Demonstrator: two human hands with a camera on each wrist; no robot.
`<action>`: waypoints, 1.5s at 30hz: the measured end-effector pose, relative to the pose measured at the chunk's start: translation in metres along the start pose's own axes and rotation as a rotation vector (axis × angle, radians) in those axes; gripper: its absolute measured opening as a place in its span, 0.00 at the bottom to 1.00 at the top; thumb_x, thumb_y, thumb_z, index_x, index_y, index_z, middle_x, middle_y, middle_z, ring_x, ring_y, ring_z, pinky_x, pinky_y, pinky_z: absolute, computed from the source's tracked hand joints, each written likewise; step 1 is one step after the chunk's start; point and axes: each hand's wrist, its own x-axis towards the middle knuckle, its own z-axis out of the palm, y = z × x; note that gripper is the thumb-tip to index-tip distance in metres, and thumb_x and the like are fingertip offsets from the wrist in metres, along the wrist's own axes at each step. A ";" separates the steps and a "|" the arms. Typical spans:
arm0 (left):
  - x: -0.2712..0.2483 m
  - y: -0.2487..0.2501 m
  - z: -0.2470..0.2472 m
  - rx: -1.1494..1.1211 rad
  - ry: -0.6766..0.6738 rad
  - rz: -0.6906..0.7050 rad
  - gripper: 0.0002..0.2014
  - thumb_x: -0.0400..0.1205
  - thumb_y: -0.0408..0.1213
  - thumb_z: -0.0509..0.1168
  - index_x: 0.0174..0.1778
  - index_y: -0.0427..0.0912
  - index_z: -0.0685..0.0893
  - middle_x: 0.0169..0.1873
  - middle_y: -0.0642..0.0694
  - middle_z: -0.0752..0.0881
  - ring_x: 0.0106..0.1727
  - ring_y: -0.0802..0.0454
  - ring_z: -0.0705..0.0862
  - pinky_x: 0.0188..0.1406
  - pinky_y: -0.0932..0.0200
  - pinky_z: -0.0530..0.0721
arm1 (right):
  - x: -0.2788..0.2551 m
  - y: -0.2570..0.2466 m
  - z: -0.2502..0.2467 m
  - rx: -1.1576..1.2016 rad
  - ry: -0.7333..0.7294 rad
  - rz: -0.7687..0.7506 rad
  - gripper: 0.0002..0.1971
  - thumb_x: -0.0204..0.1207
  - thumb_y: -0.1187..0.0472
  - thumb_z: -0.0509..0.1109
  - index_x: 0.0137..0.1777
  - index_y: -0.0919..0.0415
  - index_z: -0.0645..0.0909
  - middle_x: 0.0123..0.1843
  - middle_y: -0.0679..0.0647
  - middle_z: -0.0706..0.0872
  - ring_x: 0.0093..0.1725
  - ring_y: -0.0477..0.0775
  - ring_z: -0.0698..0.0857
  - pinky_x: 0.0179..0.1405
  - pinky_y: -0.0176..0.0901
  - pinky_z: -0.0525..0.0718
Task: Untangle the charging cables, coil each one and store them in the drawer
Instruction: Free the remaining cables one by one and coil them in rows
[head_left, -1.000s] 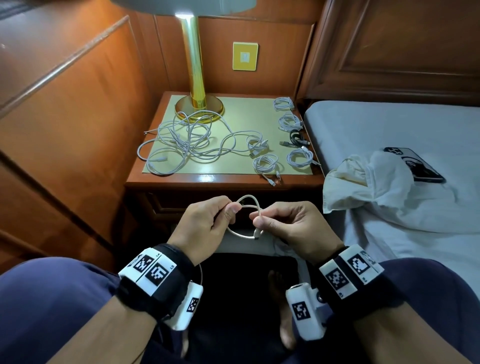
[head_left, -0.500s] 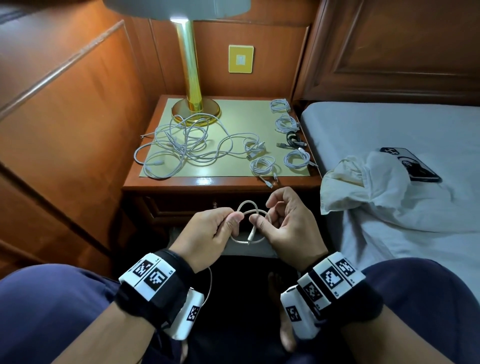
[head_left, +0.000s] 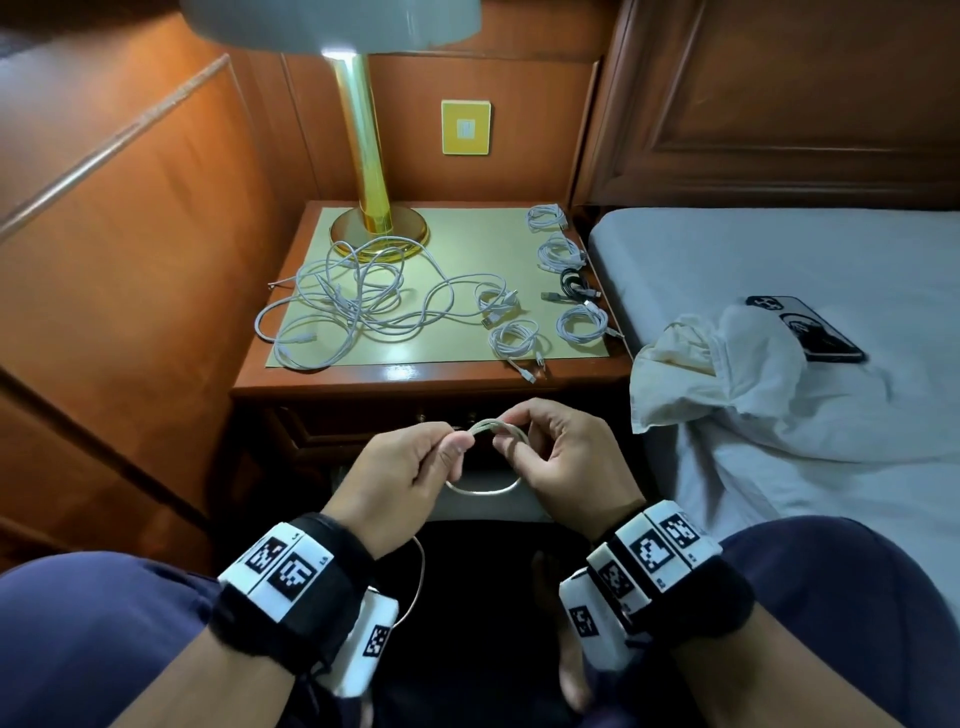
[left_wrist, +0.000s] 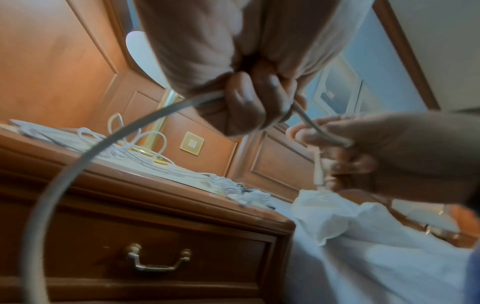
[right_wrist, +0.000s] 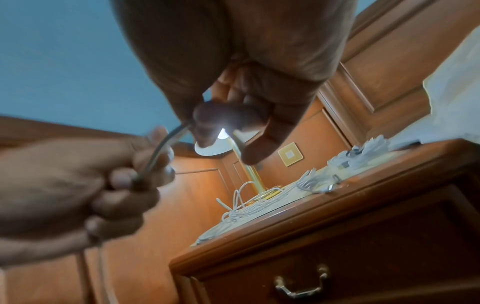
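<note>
Between my two hands, in front of the nightstand, is a white charging cable (head_left: 485, 428) wound into a small loop. My left hand (head_left: 415, 467) pinches the loop's strands (left_wrist: 166, 112) between thumb and fingers. My right hand (head_left: 558, 452) pinches the other side of the loop, its end (left_wrist: 318, 170) hanging by the fingers. A tangle of white cables (head_left: 358, 296) lies on the nightstand top. Several coiled cables (head_left: 571, 291), one black, sit along its right side. The drawer (left_wrist: 155, 257) with a brass handle (right_wrist: 302, 281) is shut.
A gold lamp (head_left: 363, 171) stands at the back of the nightstand (head_left: 415, 374). Wood panelling runs along the left. A bed (head_left: 779, 260) with a crumpled white cloth (head_left: 717, 374) and a phone (head_left: 810, 327) lies to the right. My knees frame the bottom of the head view.
The hands have risen a little toward the nightstand edge. My right hand turned and wound the cable, so the loop between the hands is tighter and its plug end is tucked by the fingers.
</note>
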 end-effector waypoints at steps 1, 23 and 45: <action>0.001 -0.005 -0.002 0.033 0.021 0.007 0.19 0.88 0.48 0.58 0.30 0.48 0.77 0.23 0.57 0.75 0.26 0.59 0.72 0.29 0.69 0.69 | -0.001 0.000 0.000 0.031 -0.053 0.021 0.01 0.77 0.57 0.78 0.45 0.49 0.89 0.24 0.44 0.76 0.25 0.42 0.74 0.29 0.33 0.73; 0.015 -0.034 -0.077 0.237 0.413 -0.174 0.05 0.83 0.41 0.72 0.42 0.53 0.92 0.36 0.47 0.92 0.29 0.58 0.82 0.32 0.69 0.76 | 0.015 -0.007 -0.055 1.050 0.103 0.401 0.13 0.89 0.63 0.56 0.44 0.61 0.79 0.28 0.48 0.74 0.20 0.42 0.67 0.25 0.36 0.68; -0.004 0.004 -0.013 0.179 0.130 0.307 0.08 0.85 0.35 0.65 0.46 0.40 0.89 0.37 0.53 0.81 0.37 0.57 0.82 0.37 0.61 0.82 | -0.009 -0.006 -0.007 0.024 -0.224 -0.047 0.12 0.88 0.55 0.61 0.42 0.51 0.81 0.35 0.46 0.89 0.34 0.47 0.85 0.41 0.48 0.83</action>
